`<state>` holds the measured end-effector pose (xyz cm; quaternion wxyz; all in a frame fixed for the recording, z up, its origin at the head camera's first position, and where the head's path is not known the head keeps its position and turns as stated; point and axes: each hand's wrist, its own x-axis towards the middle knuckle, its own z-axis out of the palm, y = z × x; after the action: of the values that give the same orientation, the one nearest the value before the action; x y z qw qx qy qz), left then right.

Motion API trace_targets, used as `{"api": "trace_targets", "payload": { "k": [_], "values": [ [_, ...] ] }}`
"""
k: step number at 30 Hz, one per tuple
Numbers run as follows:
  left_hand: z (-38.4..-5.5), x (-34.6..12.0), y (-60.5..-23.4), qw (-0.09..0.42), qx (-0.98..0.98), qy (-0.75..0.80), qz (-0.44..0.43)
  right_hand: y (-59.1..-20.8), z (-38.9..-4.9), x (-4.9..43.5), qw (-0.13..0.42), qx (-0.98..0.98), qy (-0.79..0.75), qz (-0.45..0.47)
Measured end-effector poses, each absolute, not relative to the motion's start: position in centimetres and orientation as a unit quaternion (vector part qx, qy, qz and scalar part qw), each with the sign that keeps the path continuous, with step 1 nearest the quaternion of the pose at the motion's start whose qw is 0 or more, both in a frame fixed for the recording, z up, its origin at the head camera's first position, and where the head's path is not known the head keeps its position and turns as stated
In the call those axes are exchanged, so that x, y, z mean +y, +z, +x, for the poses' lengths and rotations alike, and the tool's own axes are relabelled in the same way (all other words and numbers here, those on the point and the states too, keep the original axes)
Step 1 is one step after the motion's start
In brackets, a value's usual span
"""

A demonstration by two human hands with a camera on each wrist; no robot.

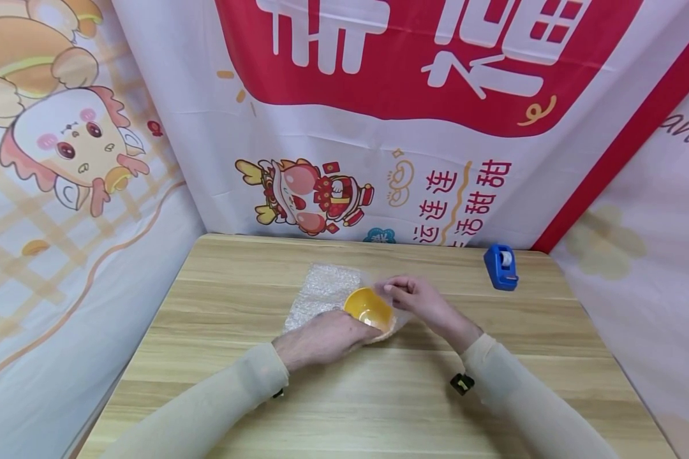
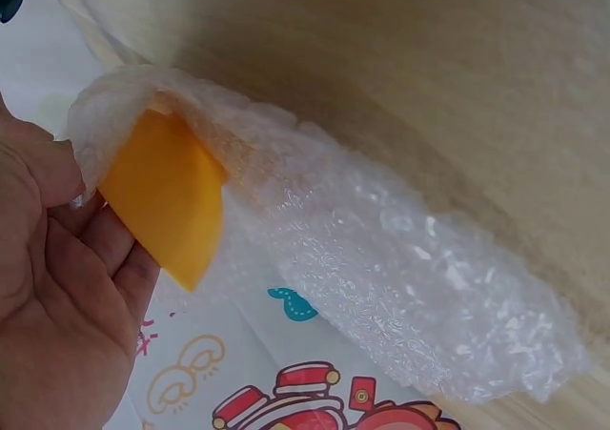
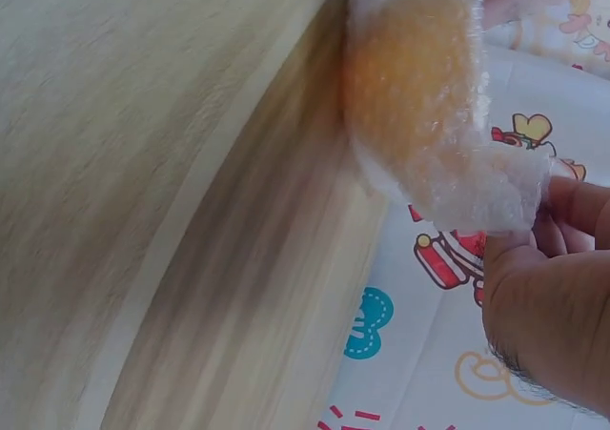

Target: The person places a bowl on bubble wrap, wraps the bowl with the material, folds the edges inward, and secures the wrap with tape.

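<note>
A yellow bowl (image 1: 369, 308) sits tilted on a sheet of bubble wrap (image 1: 324, 290), its open side toward the head camera. Around its rim my left hand (image 1: 334, 335) grips the bowl together with the wrap. In the left wrist view the fingers (image 2: 112, 241) lie against the yellow wall, and the wrap folds over the far side. My right hand (image 1: 422, 305) pinches a corner of the wrap between thumb and fingers, beside the bowl. Seen from the right wrist, the wrap (image 3: 419, 87) covers the outside of the bowl, which shows orange through it.
A blue tape dispenser (image 1: 501, 268) with a roll of clear tape stands at the back right of the wooden table (image 1: 379, 408). Printed cloth (image 1: 344, 146) hangs behind the table and along both sides. The longer part of the wrap spreads to the left of the bowl.
</note>
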<state>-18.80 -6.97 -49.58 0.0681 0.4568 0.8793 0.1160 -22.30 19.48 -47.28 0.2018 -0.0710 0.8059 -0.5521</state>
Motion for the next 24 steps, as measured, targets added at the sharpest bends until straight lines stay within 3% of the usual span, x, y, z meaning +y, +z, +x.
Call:
{"api": "trace_targets", "payload": {
  "k": [6,13,24],
  "values": [
    [-19.1,-6.9,-49.5,0.074,0.875,0.112,0.465,-47.5,-22.1,19.7,0.201,0.836,-0.5,-0.107],
    [-19.1,-6.9,-49.5,0.053,0.873,0.101,0.473,-47.8,-22.0,19.7,0.146,0.868,-0.422,-0.217],
    [-19.1,-7.0,-49.5,0.033,0.876,0.08,0.475,-47.8,-20.3,20.4,0.101,0.899,-0.306,-0.297]
  ]
}}
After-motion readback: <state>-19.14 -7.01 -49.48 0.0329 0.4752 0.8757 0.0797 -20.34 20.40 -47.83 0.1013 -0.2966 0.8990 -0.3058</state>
